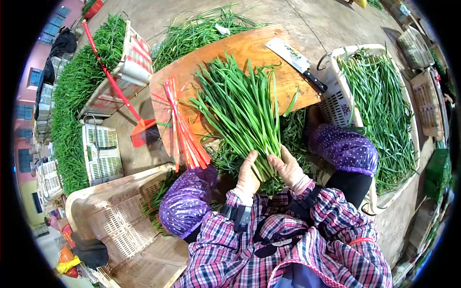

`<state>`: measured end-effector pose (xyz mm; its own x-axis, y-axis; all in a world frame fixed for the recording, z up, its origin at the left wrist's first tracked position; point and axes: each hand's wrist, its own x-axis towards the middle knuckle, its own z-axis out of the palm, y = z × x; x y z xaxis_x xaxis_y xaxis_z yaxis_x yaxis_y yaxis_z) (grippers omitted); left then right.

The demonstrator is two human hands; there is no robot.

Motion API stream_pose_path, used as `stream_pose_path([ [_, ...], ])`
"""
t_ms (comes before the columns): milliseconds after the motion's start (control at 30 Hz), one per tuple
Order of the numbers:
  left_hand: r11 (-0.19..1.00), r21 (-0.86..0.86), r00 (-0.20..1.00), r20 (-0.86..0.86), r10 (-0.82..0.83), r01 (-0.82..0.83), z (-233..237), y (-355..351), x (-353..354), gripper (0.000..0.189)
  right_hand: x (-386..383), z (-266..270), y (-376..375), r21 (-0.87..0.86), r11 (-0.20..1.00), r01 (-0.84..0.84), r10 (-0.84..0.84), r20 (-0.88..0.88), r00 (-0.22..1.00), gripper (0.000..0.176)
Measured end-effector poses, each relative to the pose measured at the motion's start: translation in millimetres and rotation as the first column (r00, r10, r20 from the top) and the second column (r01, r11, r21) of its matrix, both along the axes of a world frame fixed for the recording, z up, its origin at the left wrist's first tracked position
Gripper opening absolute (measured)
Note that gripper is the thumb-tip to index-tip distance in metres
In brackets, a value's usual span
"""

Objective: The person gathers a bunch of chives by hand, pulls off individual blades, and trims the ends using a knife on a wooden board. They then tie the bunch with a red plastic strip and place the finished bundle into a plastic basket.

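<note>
My left hand (pixel 248 175) and my right hand (pixel 290 170), both in pale gloves, are closed around the lower stalks of a bunch of garlic chives (pixel 240 105). Its pale stalk ends point towards me, and the green leaves fan out across a wooden board (pixel 180 65). Left of the bunch, red and white tie strips (pixel 185 134) lie over the board's near edge. A cleaver (pixel 290 56) with a black handle rests at the board's right side, apart from both hands.
A crate filled with greens (pixel 379 115) stands at my right, and a beige crate (pixel 79 209) at my left. A red long-handled dustpan (pixel 142 132) stands beyond it near more greens (pixel 72 115). Loose leaves (pixel 192 36) are heaped behind the board.
</note>
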<state>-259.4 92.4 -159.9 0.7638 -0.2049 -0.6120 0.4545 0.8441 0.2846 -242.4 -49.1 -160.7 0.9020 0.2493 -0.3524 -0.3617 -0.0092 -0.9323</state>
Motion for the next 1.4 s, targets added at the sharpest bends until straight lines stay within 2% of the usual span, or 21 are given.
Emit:
stream_pose_path([
  [100, 1.000, 0.012, 0.999, 0.031, 0.010, -0.011, 3, 2, -2, 0.055, -7, -3, 3, 0.054, 0.992, 0.111, -0.108, -0.050, 0.993, 0.056],
  [167, 1.000, 0.018, 0.997, 0.075, -0.004, 0.002, 9, 2, -3, 0.056, -4, 8, -1, -0.068, 0.997, 0.027, -0.028, -0.007, 1.000, 0.050],
  [233, 0.998, 0.044, 0.994, 0.105, -0.038, 0.034, 5, 3, -5, 0.061, 0, 24, -3, -0.331, 0.939, -0.097, 0.133, 0.088, 0.987, 0.053],
  [300, 0.997, 0.054, 0.990, 0.131, -0.058, 0.051, -1, 1, -5, 0.059, -1, 23, 2, -0.637, 0.766, -0.082, 0.299, 0.240, 0.923, 0.046],
  [367, 0.992, 0.060, 0.988, 0.098, -0.118, 0.113, -1, 3, -6, 0.063, -5, 32, 11, -0.744, 0.668, -0.029, 0.380, 0.308, 0.872, 0.048],
  [400, 0.991, 0.084, 0.987, 0.109, -0.116, 0.107, 0, 3, -7, 0.064, -6, 34, 14, -0.744, 0.668, -0.030, 0.385, 0.310, 0.869, 0.048],
  [467, 0.986, 0.131, 0.988, 0.101, -0.113, 0.099, 14, 1, -5, 0.065, -3, 38, 19, -0.864, 0.502, 0.032, 0.560, 0.353, 0.749, 0.052],
  [500, 0.984, 0.154, 0.992, 0.071, -0.106, 0.094, 14, -1, -5, 0.065, -3, 41, 23, -0.894, 0.448, 0.002, 0.592, 0.298, 0.749, 0.053],
  [567, 0.994, 0.075, 0.995, 0.051, -0.082, 0.078, 11, -1, -4, 0.064, -3, 44, 28, -0.928, 0.372, 0.025, 0.643, 0.277, 0.714, 0.053],
  [700, 0.996, 0.055, 0.997, 0.020, -0.076, 0.075, 9, 3, -2, 0.060, -3, 48, 31, -0.929, 0.367, -0.047, 0.638, 0.214, 0.740, 0.056],
  [833, 1.000, -0.008, 0.998, -0.055, -0.011, 0.011, 12, 8, 0, 0.043, 1, 54, 25, -0.834, 0.537, -0.127, 0.630, 0.296, 0.718, 0.066],
  [900, 0.999, 0.012, 0.999, 0.006, 0.038, -0.038, 4, 9, -2, 0.041, 5, 60, 19, -0.747, 0.644, -0.165, 0.589, 0.347, 0.730, 0.066],
  [967, 0.999, -0.029, 0.999, -0.013, 0.040, -0.041, 16, 9, -1, 0.036, 6, 56, 13, -0.559, 0.804, -0.205, 0.437, 0.321, 0.840, 0.063],
  [1033, 0.994, 0.105, 1.000, 0.003, 0.023, -0.024, 15, 10, 0, 0.037, -2, 37, 11, -0.157, 0.984, -0.079, 0.107, 0.178, 0.978, 0.060],
  [1067, 0.994, 0.105, 1.000, 0.001, 0.010, -0.010, 13, 10, 0, 0.037, 0, 40, 8, -0.215, 0.975, -0.050, 0.103, 0.240, 0.965, 0.059],
  [1100, 0.995, 0.104, 1.000, 0.000, -0.004, 0.004, 12, 11, 1, 0.037, -3, 21, 5, -0.047, 0.999, -0.005, 0.009, 0.104, 0.995, 0.065],
  [1167, 0.996, 0.086, 0.999, 0.030, -0.018, 0.016, 8, 14, -1, 0.037, 0, 22, 2, -0.097, 0.995, 0.009, 0.002, 0.108, 0.994, 0.077],
  [1200, 0.999, 0.054, 1.000, 0.017, 0.004, -0.005, 4, 13, 0, 0.037, 1, 22, 1, -0.080, 0.996, -0.027, 0.033, 0.082, 0.996, 0.092],
  [1300, 0.998, 0.024, 0.997, 0.061, 0.056, -0.058, 10, 8, 2, 0.036, -2, 23, 7, -0.025, 0.995, -0.097, 0.097, -0.012, 0.995, 0.102],
  [1333, 1.000, 0.022, 0.990, 0.139, -0.019, 0.016, 11, 12, 2, 0.036, -2, 21, 10, 0.149, 0.983, -0.111, 0.144, -0.231, 0.962, 0.108],
  [1400, 1.000, 0.013, 0.984, 0.177, -0.029, 0.027, 14, 13, 1, 0.036, -3, 14, 17, 0.217, 0.969, -0.118, 0.170, -0.239, 0.956, 0.110],
])
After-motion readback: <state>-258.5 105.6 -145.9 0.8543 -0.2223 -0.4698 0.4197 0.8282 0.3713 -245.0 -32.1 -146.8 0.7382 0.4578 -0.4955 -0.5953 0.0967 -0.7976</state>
